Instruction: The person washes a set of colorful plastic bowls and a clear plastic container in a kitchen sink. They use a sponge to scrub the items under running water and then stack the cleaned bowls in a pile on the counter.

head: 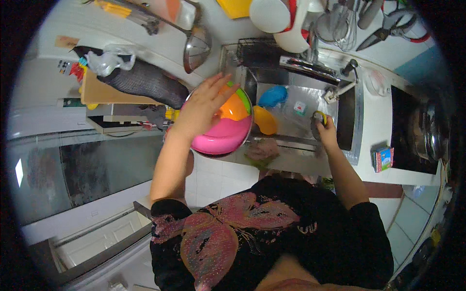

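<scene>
My left hand (202, 107) lies over a round container (251, 125) with a metal-looking rim, left of the sink. Inside it are glossy pink (222, 136), orange (233, 107) and green (247, 102) plastic pieces. The fingers are spread across them, and the palm hides part of the contents. Over the sink's right side, my right hand (328, 134) pinches a small dark and grey object with a yellow rim (320, 118); its kind is unclear. Between the hands, a blue plastic dish (273, 96) and an orange plastic dish (265, 120) rest in the steel sink (305, 94).
A faucet (309, 69) reaches over the sink's back. Scissors (386, 32), a whisk (344, 29) and a ladle (196, 49) hang above. A pinkish cloth (262, 149) lies at the front edge. Right stands a dark cooktop (404, 134) with a lidded pot (433, 134).
</scene>
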`<state>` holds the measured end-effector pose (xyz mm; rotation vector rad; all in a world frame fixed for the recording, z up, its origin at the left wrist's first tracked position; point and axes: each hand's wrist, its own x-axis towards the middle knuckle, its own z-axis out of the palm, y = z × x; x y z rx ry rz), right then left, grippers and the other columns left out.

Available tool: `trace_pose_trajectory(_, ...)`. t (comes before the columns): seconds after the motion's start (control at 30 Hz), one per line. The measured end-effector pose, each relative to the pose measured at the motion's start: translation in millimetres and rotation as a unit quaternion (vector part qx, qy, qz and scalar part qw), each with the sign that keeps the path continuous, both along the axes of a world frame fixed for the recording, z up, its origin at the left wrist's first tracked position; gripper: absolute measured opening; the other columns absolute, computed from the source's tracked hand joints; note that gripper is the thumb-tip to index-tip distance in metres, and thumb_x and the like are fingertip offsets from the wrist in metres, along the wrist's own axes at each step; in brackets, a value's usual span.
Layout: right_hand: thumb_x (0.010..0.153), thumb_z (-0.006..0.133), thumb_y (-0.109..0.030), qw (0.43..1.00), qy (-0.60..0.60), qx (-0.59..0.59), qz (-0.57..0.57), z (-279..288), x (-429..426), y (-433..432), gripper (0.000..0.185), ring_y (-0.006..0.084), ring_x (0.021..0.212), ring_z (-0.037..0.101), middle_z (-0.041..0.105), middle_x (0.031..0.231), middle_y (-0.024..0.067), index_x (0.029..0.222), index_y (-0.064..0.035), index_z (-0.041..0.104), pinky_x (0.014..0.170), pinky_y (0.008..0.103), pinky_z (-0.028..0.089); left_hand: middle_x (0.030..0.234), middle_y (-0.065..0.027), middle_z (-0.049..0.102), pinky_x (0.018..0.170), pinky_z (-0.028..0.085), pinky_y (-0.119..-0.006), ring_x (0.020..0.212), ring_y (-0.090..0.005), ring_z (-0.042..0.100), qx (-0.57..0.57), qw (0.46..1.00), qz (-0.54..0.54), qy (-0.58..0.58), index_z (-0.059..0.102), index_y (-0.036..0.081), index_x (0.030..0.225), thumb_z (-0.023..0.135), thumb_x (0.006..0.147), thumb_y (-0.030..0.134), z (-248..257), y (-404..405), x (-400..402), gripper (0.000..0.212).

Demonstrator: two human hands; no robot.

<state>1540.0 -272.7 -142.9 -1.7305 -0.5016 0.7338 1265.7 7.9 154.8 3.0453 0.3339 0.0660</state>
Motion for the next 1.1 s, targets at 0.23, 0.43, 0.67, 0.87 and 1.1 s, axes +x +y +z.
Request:
trace_pose_trajectory(0.23,0.100,0.056,-0.021,0.986,0.159,0.036,-0.020,-30,22,13,0.023,0.0073,0.083,0.056,0.064,0.098,-0.0017,0.117,-0.0066,0.062,0.077,0.0228,0.045,0.115,-0.0172,0.064,0.096,0.047,-0.046,0.110,-0.0357,0.060,-0.305,0.945,0.115,-0.008,0.063,0.005,0.113,0.065,0.079,0.013,-145,-116,100,0.035)
trace_pose_trajectory(0.43,0.099,0.059,-0.026,0.970,0.241,0.007,-0.029,-11,32,21,0.031,0.0092,0.090,0.058,0.065,0.104,-0.0006,0.124,-0.0094,0.061,0.078,0.0245,0.045,0.125,-0.0163,0.062,0.093,0.049,-0.045,0.114,-0.0346,0.061,-0.282,0.841,0.311,0.341,0.064,0.006,0.118,0.063,0.084,0.025,-399,-96,132,0.039)
trace_pose_trajectory(0.67,0.098,0.057,-0.031,0.928,0.366,0.014,-0.067,11,46,16,0.041,0.0163,0.096,0.061,0.060,0.121,0.0048,0.134,-0.0128,0.053,0.074,0.0282,0.047,0.133,-0.0161,0.058,0.096,0.048,-0.043,0.120,-0.0343,0.058,-0.235,0.806,0.454,0.298,0.056,0.006,0.131,0.062,0.087,0.029,-400,-89,134,0.050)
trace_pose_trajectory(0.87,0.100,0.053,-0.025,0.885,0.448,0.121,-0.043,62,44,33,0.034,0.0149,0.098,0.063,0.064,0.109,0.0020,0.131,-0.0104,0.051,0.079,0.0319,0.051,0.130,-0.0170,0.059,0.098,0.046,-0.042,0.118,-0.0342,0.058,-0.283,0.804,0.484,0.197,0.055,0.004,0.132,0.060,0.091,0.035,-352,-73,121,0.052)
trace_pose_trajectory(1.1,0.099,0.054,-0.026,0.980,-0.029,0.153,0.126,45,-14,47,0.041,0.0271,0.135,0.044,0.049,0.143,0.0135,0.136,-0.0072,0.053,0.110,0.0365,0.035,0.116,-0.0061,0.062,0.086,0.047,-0.030,0.103,-0.0156,0.059,-0.714,0.522,0.383,-0.266,0.053,0.002,0.129,0.055,0.097,0.020,-271,-118,136,0.037)
